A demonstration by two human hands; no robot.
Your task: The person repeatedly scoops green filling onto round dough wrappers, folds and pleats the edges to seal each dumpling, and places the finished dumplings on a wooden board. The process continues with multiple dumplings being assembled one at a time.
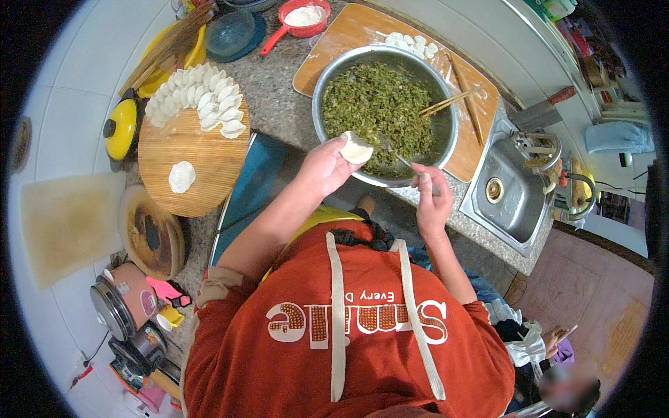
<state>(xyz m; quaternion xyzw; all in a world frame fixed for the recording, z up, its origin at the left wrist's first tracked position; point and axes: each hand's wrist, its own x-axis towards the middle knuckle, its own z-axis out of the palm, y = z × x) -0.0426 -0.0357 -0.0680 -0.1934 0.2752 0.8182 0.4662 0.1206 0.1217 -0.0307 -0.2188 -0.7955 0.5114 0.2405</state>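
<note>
My left hand (pixel 330 166) holds a round dough wrapper (pixel 357 148) at the near rim of a large metal bowl (pixel 384 182). Green chopped filling (pixel 381 104) fills much of this bowl. Between the fingers of my right hand (pixel 434 196) is the handle of a metal spoon (pixel 401 158); its head is down at the filling, hard to make out. A pair of chopsticks (pixel 450 102) leans out over the bowl's right side. To the left, several folded dumplings (pixel 196 96) lie in rows on a round wooden board (pixel 219 162), with one flat wrapper (pixel 182 177) apart from them.
Behind the bowl, a rectangular wooden board (pixel 345 31) carries small dough pieces (pixel 410 43) and a rolling pin (pixel 466 99). A red scoop of flour (pixel 304 16) stands at the back. The sink (pixel 509 193) is at right. Another person's hand (pixel 553 338) shows at lower right.
</note>
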